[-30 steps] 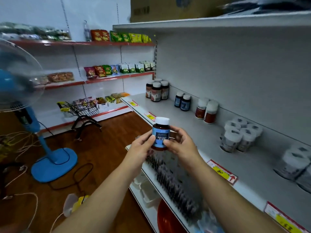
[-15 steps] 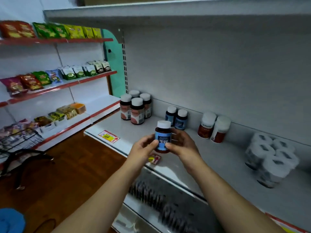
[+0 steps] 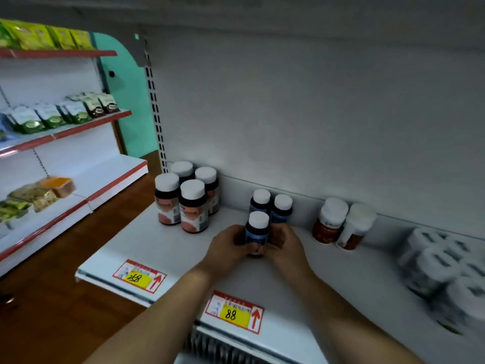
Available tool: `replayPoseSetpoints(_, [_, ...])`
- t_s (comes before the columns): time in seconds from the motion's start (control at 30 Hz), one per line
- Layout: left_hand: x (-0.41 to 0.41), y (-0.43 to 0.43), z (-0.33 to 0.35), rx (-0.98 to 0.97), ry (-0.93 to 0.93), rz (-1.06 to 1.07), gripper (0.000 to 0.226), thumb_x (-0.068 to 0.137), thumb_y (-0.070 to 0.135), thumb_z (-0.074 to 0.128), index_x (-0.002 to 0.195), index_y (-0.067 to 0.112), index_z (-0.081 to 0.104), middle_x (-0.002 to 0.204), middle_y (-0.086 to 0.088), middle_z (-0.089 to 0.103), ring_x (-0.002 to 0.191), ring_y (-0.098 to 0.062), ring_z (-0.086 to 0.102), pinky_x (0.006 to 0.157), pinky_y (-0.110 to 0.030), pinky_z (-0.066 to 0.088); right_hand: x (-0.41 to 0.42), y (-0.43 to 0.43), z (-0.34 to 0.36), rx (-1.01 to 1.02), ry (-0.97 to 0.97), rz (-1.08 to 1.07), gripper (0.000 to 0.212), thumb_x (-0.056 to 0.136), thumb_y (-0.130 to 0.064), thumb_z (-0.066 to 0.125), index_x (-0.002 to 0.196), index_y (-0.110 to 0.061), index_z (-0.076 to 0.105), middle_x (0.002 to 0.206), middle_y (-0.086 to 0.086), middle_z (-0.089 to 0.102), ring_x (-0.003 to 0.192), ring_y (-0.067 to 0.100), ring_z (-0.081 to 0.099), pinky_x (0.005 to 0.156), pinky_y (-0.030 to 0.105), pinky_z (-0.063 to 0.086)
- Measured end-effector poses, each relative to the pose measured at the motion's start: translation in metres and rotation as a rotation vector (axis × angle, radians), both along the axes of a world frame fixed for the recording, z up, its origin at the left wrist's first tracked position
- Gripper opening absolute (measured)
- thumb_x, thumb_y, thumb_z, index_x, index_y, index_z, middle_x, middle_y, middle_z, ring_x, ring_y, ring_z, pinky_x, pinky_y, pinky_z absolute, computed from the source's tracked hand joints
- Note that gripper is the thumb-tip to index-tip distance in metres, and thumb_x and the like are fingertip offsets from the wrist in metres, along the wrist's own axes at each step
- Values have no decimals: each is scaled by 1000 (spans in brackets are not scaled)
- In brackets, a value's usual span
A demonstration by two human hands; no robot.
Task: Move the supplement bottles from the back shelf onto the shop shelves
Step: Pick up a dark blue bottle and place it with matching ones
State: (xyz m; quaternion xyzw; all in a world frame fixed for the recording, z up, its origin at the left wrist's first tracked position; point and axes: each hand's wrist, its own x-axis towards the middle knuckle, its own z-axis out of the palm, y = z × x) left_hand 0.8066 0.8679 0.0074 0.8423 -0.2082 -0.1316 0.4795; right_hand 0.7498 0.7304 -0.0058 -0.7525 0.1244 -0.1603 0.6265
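A dark supplement bottle [image 3: 257, 231] with a blue label and white cap stands upright on the white shop shelf [image 3: 168, 248]. My left hand [image 3: 227, 246] grips its left side and my right hand [image 3: 284, 244] grips its right side. Just behind it two matching blue-label bottles [image 3: 271, 204] stand against the back panel. Several larger bottles with pink labels [image 3: 187, 200] stand to the left. Two red-label bottles [image 3: 341, 224] lean against the back panel to the right.
White jars [image 3: 441, 264] crowd the shelf's right end. Price tags [image 3: 234, 312] sit on the front edge. Snack shelves [image 3: 65, 122] line the wall at left, above a wooden floor [image 3: 52, 324]. A lower shelf shows below the front edge.
My view has swung toward the shelf and come closer. Both hands have carried the blue-label bottle forward and down onto the shelf, in front of the two matching bottles.
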Motion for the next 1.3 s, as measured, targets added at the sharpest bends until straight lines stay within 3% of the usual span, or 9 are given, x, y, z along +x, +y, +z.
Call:
replayPoseSetpoints(0.1, [15,-3,-1,-5,-23,-68,42,76,27,72,115,19,59,114,4,65,103,-10,60,85,-22,42,7,1,-2,-100,43,-80,37,68,-7,78,92,-22,55,98,-6,65,96,12,61,83,23,49])
replayPoseSetpoints(0.23, [27,-7,-1,-13,-61,-98,40,78,27,70,115,18,59,114,2,65,101,-9,56,76,-15,36,15,3,-10,-132,103,-215,28,69,-21,76,91,-18,61,94,-4,68,91,13,64,84,31,53])
replayPoseSetpoints(0.47, [41,-19,-5,5,-93,-101,33,77,25,71,108,15,64,113,-5,67,105,-20,60,75,-20,38,20,5,-8,-149,117,-317,24,71,-14,77,81,-23,58,87,-6,66,87,13,63,80,25,52])
replayPoseSetpoints(0.6, [41,-21,-7,-20,-90,-73,38,74,25,74,108,12,63,111,-6,66,103,-21,60,76,-21,40,18,3,-8,-166,128,-330,22,73,-14,75,87,-18,59,87,-9,64,84,7,61,71,11,46])
replayPoseSetpoints(0.73, [42,-22,-7,-46,-37,-44,32,73,24,75,96,11,56,102,-5,65,87,-12,55,64,-15,33,18,3,-7,-133,169,-375,23,70,-16,75,89,-15,60,92,-2,67,88,13,63,81,27,51])
replayPoseSetpoints(0.83, [41,-24,-8,-57,-21,-46,29,73,23,75,88,16,51,99,-4,65,86,-10,54,62,-14,33,17,2,-4,-171,185,-385,22,70,-16,75,85,-17,59,90,-2,67,88,14,62,81,28,51])
replayPoseSetpoints(1.07, [36,-27,-13,-52,-81,-7,41,75,26,73,107,5,58,108,-12,65,100,-24,60,76,-23,40,2,7,5,-213,171,-415,23,76,-12,71,96,-14,61,91,-4,63,86,8,57,67,4,40])
replayPoseSetpoints(1.23, [20,-3,-7,-181,-94,148,46,76,25,73,114,2,58,106,-13,65,93,-18,58,79,-20,38,-28,12,20,-171,109,-531,25,76,-10,73,99,-9,62,95,0,63,89,12,60,84,25,48])
replayPoseSetpoints(1.3, [6,4,2,-231,-81,119,39,77,22,72,109,3,61,99,-10,65,87,-13,56,77,-17,37,-39,17,29,-139,70,-561,25,77,-9,72,99,-8,62,95,1,63,88,12,60,85,27,49])
